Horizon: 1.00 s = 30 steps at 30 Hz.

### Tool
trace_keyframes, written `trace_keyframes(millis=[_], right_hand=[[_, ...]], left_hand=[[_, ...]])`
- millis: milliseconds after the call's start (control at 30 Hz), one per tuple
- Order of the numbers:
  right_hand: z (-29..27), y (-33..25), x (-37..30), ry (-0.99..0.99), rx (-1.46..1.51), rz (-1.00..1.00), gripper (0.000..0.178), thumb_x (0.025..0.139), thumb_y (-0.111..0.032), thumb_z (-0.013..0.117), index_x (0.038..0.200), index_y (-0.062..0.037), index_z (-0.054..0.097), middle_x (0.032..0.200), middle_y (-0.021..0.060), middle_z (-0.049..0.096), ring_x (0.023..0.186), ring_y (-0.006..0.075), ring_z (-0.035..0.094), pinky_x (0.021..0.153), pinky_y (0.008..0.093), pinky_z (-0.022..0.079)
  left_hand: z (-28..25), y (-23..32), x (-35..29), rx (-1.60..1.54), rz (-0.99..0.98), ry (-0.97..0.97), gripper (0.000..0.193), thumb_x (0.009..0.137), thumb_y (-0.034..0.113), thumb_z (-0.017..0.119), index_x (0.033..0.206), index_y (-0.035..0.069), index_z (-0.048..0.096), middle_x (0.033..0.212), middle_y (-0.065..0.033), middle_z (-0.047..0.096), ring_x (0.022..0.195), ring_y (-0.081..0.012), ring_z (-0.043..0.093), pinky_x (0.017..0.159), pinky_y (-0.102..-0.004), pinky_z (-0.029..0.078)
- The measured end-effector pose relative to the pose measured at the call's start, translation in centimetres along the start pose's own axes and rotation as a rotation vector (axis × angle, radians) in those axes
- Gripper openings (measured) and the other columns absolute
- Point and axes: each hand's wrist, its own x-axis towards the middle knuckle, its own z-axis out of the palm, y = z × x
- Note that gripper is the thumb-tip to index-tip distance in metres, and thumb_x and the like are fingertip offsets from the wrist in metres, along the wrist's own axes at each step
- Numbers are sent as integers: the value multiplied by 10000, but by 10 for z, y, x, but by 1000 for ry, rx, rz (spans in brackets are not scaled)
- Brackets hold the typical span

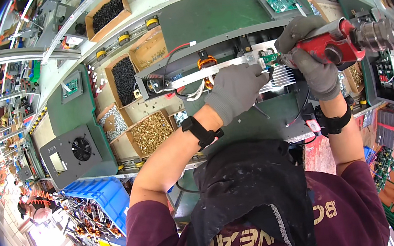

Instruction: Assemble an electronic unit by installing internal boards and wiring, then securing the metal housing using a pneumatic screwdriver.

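My right hand (318,74), in a grey glove, is wrapped round a red power driver (332,46) with a metal cylinder at its far right end. The driver's left end is over the right part of a long grey metal case (226,41). My left hand (234,89), also gloved, reaches over the case's near side. Its fingers are drawn together beside a small green circuit board (269,58); what they pinch, if anything, is hidden. Inside the case are a silver metal bar (191,78), a copper coil (206,62), a finned heat sink (282,77) and several wires.
Left of the case stand cardboard trays of black screws (124,80) and brass-coloured fasteners (151,132). A panel with a fan (70,155) lies farther left. Behind the case, a circuit board (282,3) rests on a grey plate. A blue crate (99,204) of parts stands at lower left.
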Motion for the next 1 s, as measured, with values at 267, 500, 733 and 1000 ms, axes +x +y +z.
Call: trace_keyframes(millis=[267,500,733,1000], right_hand=[[0,-21,-2,-178,-520,-254,261,739,101,559,967,-23,538,828,58,597,793,125,599,699,249,494],[12,-52,-25,122,291,-176,352,824,-112,577,1145,-15,469,938,150,560,833,233,573,791,399,506],[27,-64,-48,35,332,-219,388,806,-170,615,1149,-52,480,910,156,541,805,240,553,779,439,502],[28,-66,-59,98,353,-181,399,787,-170,651,1125,-45,479,942,146,532,803,233,560,780,449,507]], left_hand=[[-4,15,-8,58,-179,-81,247,778,88,559,1003,141,645,836,-90,575,731,-247,612,616,-380,499],[-23,28,-47,-1884,-767,196,325,980,191,442,1211,-36,433,1000,-121,617,763,-140,608,589,-235,498],[-20,51,-58,-2100,-727,118,360,964,370,463,1103,40,497,912,-75,609,677,-109,556,509,-198,413],[-21,58,-54,-2039,-698,132,273,956,341,501,997,71,506,782,-3,517,616,-73,429,540,-196,353]])
